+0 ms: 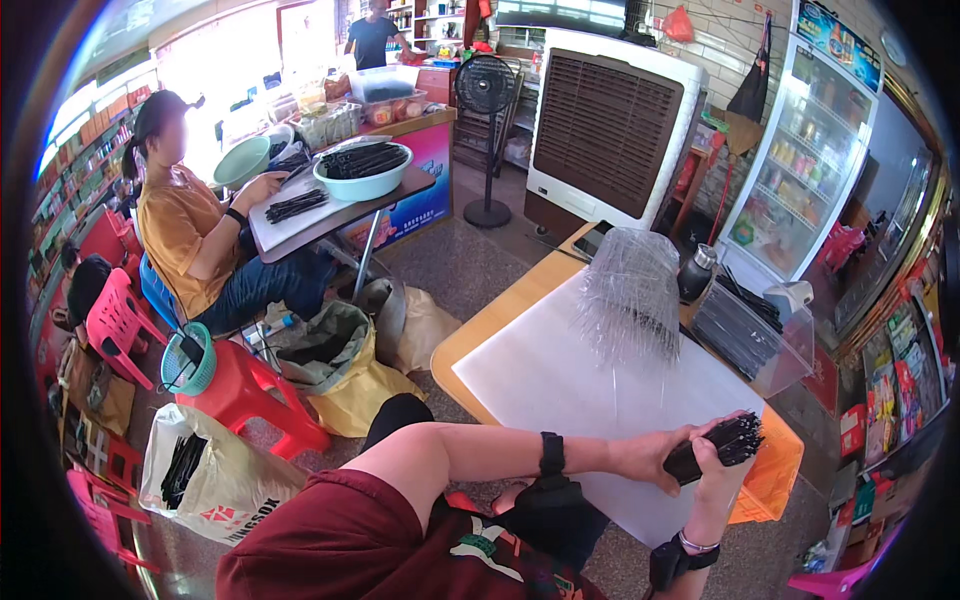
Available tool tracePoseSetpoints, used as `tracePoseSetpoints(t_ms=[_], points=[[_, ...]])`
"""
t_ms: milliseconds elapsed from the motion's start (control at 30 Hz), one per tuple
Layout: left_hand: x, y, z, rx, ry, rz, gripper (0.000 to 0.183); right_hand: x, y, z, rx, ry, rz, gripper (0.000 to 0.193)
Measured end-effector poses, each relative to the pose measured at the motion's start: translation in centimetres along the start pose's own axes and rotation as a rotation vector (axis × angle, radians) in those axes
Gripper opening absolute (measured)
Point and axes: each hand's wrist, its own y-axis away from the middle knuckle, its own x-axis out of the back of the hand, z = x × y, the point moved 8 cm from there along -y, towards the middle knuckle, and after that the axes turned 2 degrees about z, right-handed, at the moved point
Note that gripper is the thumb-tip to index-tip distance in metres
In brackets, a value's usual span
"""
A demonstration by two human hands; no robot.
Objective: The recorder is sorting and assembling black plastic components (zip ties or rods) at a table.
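Observation:
Over the right corner of the table, both my hands are closed around a bundle of thin black strips point(735, 438). My left hand point(645, 458) grips it from the left, and my right hand point(712, 468) wraps it from below and the right. The strip ends point up and to the right, tightly packed. Beneath lies a white sheet point(540, 350) on the wooden table. A loose heap of thin clear strips point(630, 295) sits on its far part. Beside the table's right edge, a transparent bin point(735, 335) holds more black strips.
An orange crate point(775, 470) stands beside the table's right corner. A dark flask point(697, 272) is at the back. Left are a red stool point(262, 395) and sacks point(345, 370). Across the room, a seated person handles black strips by a pale green basin point(362, 185).

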Motion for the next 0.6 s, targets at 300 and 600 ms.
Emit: tracePoseSetpoints(t_ms=[300,600], points=[[3.6,1.1,3.5,-0.155,0.004,0.197,0.094,2.9,-2.9,-3.7,0.136,-0.2,0.125,0.051],[13.6,7.9,2.2,0.066,-0.312,0.513,0.038,6.6,-13.0,-9.0,0.323,-0.008,0.208,0.028]])
